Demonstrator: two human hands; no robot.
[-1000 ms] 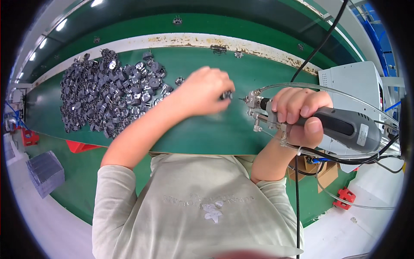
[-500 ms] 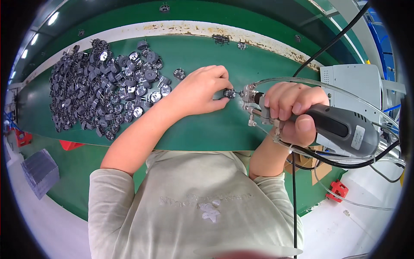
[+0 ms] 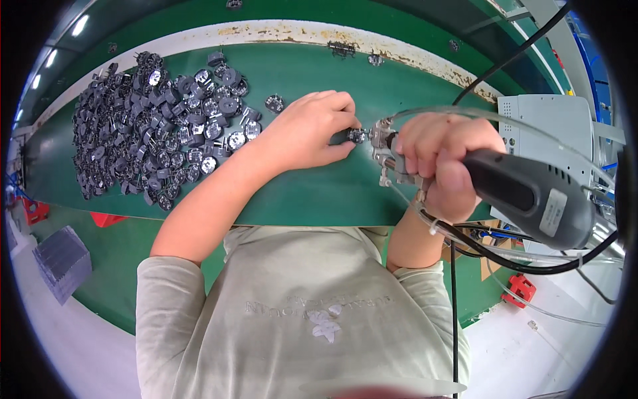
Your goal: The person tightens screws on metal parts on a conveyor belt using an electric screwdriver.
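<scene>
My left hand [image 3: 316,130] pinches a small round black component [image 3: 357,135] with shiny metal bits, just above the green tabletop. My right hand [image 3: 448,156] is wrapped around a dark grey handheld power screwdriver [image 3: 531,193] with a metal head [image 3: 384,139], clear tubes and a black cable. The tool lies almost level, its tip pointing left at the component. At this size I cannot tell whether tip and component touch. One loose component [image 3: 274,103] rests near my left wrist.
A large heap of similar black components [image 3: 156,126] covers the table's left side. Behind the table runs a white, chipped ledge [image 3: 279,30]. A grey-white machine box [image 3: 551,133] stands at the right. A thick black cable [image 3: 512,63] crosses the upper right.
My right hand has turned the screwdriver slightly, its rear end swinging a little to the right. My left hand still pinches the component. The whole view has shifted slightly.
</scene>
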